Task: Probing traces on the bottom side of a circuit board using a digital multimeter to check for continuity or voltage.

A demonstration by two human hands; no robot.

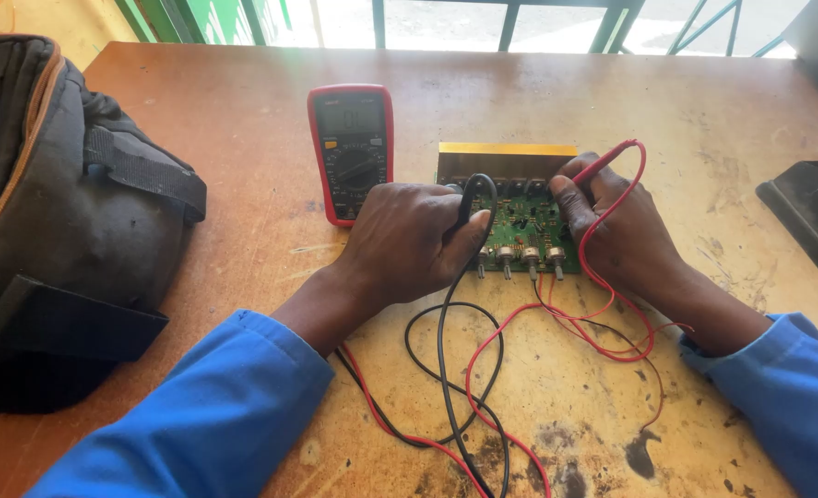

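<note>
A green circuit board (526,219) with a yellow back strip and several knob shafts along its front edge lies on the worn wooden table (557,101). My left hand (409,242) grips a black test probe (465,207) whose tip rests on the board's left side. My right hand (616,231) pinches a red test probe (603,164) pointing down onto the board's right part. A red-cased multimeter (352,149) with a lit display lies just behind my left hand. Black and red leads (483,369) trail in loops toward me.
A dark grey bag (54,221) with orange trim fills the table's left side. A black flat object (810,217) sits at the right edge. Green window bars (510,23) run behind the table's far edge. Dark stains mark the front of the tabletop.
</note>
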